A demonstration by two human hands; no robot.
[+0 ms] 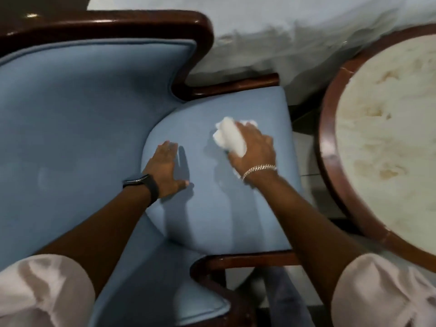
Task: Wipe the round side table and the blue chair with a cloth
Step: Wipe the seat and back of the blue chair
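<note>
Pale sleeves [42, 291]; right hand [254, 149] presses cloth [230, 135] on blue chair [224, 208].

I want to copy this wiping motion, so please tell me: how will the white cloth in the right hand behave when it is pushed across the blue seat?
The white cloth looks soft and floppy: it is bunched under the right hand. It probably weighs little. On the fabric seat it may drag rather than slide, so it could crumple further.
</note>
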